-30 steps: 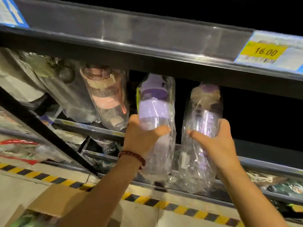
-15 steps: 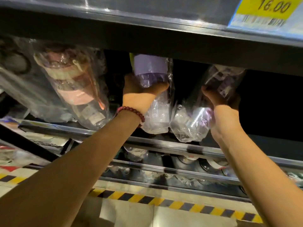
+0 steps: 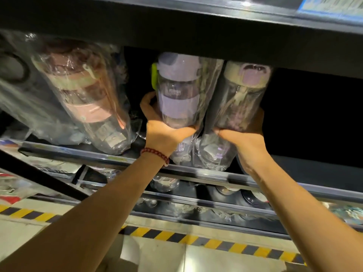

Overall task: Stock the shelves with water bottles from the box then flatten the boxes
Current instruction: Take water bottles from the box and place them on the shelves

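Note:
Two plastic-wrapped water bottles stand side by side on the dark shelf (image 3: 196, 174). My left hand (image 3: 163, 132) grips the lower part of the purple-banded bottle (image 3: 177, 91), fingers curled behind it. My right hand (image 3: 245, 138) grips the cream-lidded purple bottle (image 3: 243, 95) from below and the right side. Both bottles stand nearly upright, tops just under the shelf above. The box is not in view.
A pink-banded wrapped bottle (image 3: 86, 99) leans at the left with more wrapped goods behind it. The upper shelf edge (image 3: 176, 26) hangs low. Dark open shelf space lies to the right. Lower shelves hold more bottles; yellow-black floor tape (image 3: 216, 242) runs below.
Both hands pushed the bottles deeper onto the shelf and slid lower on them. The right bottle went from tilted to nearly upright.

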Motion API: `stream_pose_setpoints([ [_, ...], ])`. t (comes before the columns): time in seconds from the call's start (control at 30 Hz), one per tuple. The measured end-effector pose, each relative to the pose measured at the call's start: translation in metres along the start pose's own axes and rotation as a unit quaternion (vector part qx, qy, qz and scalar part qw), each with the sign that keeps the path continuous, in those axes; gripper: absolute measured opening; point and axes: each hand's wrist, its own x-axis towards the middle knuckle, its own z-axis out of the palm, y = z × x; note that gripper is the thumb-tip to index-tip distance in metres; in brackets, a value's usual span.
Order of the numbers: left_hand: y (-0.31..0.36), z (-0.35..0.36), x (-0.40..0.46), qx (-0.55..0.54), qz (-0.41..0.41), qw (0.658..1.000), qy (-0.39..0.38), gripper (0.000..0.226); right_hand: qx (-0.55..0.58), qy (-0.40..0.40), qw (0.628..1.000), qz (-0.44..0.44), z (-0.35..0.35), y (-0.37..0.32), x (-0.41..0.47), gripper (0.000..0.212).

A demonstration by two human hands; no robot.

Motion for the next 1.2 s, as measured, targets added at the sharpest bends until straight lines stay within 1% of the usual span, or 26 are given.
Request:
stream_pose_setpoints([
  [0.03, 0.005, -0.002, -0.002, -0.057, -0.039, 0.997, -0.018, 0.04, -0.003, -0.011, 1.0, -0.002, -0.001, 0.0, -0.001, 0.026],
  [0.07, 0.006, -0.004, -0.004, -0.084, -0.052, 0.995, -0.027, 0.048, -0.003, -0.023, 1.0, -0.009, -0.003, 0.001, 0.0, 0.022],
  [0.13, 0.007, -0.009, -0.007, -0.063, -0.078, 0.994, -0.037, 0.053, -0.018, -0.038, 0.999, -0.022, -0.006, 0.002, 0.0, 0.016],
  [0.17, 0.007, -0.012, -0.009, -0.059, -0.093, 0.992, -0.058, 0.058, -0.022, -0.048, 0.998, -0.024, -0.006, 0.001, -0.005, 0.017],
  [0.2, 0.007, -0.014, -0.01, -0.064, -0.127, 0.986, -0.082, 0.062, -0.033, -0.055, 0.997, -0.039, -0.007, 0.003, -0.006, 0.019],
  [0.3, 0.005, -0.021, -0.008, -0.067, -0.19, 0.967, -0.156, 0.057, -0.059, -0.076, 0.993, -0.07, -0.012, 0.004, -0.009, 0.022],
  [0.4, 0.007, -0.031, -0.003, -0.099, -0.236, 0.95, -0.181, 0.048, -0.089, -0.087, 0.989, -0.075, -0.019, 0.003, -0.007, 0.021],
  [0.47, 0.005, -0.035, -0.004, -0.092, -0.238, 0.951, -0.174, 0.053, -0.118, -0.08, 0.988, -0.051, -0.025, 0.0, -0.004, 0.018],
  [0.53, 0.003, -0.035, -0.007, -0.078, -0.217, 0.96, -0.161, 0.062, -0.132, -0.087, 0.987, -0.022, -0.034, -0.006, 0.0, 0.014],
  [0.63, 0.004, -0.031, -0.008, -0.054, -0.217, 0.963, -0.151, 0.061, -0.146, -0.1, 0.984, -0.004, -0.044, -0.015, 0.003, 0.013],
  [0.7, 0.008, -0.026, -0.009, -0.044, -0.224, 0.964, -0.137, 0.061, -0.176, -0.086, 0.981, 0.008, -0.049, -0.013, 0.003, 0.036],
  [0.73, 0.005, -0.021, -0.009, -0.038, -0.216, 0.968, -0.12, 0.063, -0.193, -0.083, 0.978, 0.005, -0.05, -0.013, 0.0, 0.044],
  [0.77, 0.005, -0.017, -0.01, -0.022, -0.205, 0.972, -0.112, 0.064, -0.19, -0.092, 0.977, -0.003, -0.05, -0.01, -0.001, 0.045],
  [0.8, 0.003, -0.014, -0.011, 0.005, -0.193, 0.975, -0.111, 0.066, -0.16, -0.102, 0.982, -0.016, -0.048, -0.006, -0.005, 0.042],
  [0.83, 0.0, -0.011, -0.012, 0.026, -0.175, 0.977, -0.118, 0.071, -0.129, -0.108, 0.985, -0.029, -0.043, -0.002, -0.01, 0.046],
  [0.87, -0.003, -0.008, -0.012, 0.041, -0.167, 0.978, -0.12, 0.083, -0.105, -0.094, 0.989, -0.05, -0.037, 0.002, -0.015, 0.055],
  [0.9, -0.001, -0.008, -0.011, 0.043, -0.177, 0.975, -0.126, 0.093, -0.105, -0.053, 0.99, -0.077, -0.03, 0.008, -0.017, 0.066],
  [0.93, 0.001, -0.01, -0.009, 0.052, -0.18, 0.973, -0.137, 0.094, -0.12, 0.001, 0.987, -0.105, -0.021, 0.013, -0.019, 0.079],
  [1.0, 0.006, -0.013, -0.007, 0.067, -0.175, 0.972, -0.142, 0.077, -0.142, 0.081, 0.976, -0.146, -0.003, 0.023, -0.019, 0.104],
  [1.03, 0.006, -0.013, -0.007, 0.073, -0.175, 0.97, -0.149, 0.077, -0.139, 0.108, 0.972, -0.157, 0.005, 0.025, -0.018, 0.11],
  [1.07, 0.01, -0.016, -0.007, 0.066, -0.189, 0.967, -0.157, 0.087, -0.136, 0.131, 0.969, -0.161, 0.012, 0.026, -0.017, 0.11],
  [1.1, 0.012, -0.017, -0.008, 0.062, -0.19, 0.967, -0.159, 0.099, -0.133, 0.152, 0.966, -0.161, 0.015, 0.028, -0.013, 0.103],
  [1.13, 0.011, -0.018, -0.008, 0.056, -0.184, 0.969, -0.153, 0.105, -0.136, 0.173, 0.962, -0.159, 0.018, 0.028, -0.01, 0.091],
  [1.17, 0.01, -0.018, -0.01, 0.062, -0.177, 0.971, -0.15, 0.102, -0.15, 0.186, 0.959, -0.152, 0.018, 0.027, -0.008, 0.08],
  [1.2, 0.011, -0.02, -0.011, 0.078, -0.171, 0.97, -0.155, 0.091, -0.168, 0.183, 0.957, -0.148, 0.016, 0.026, -0.006, 0.068],
])
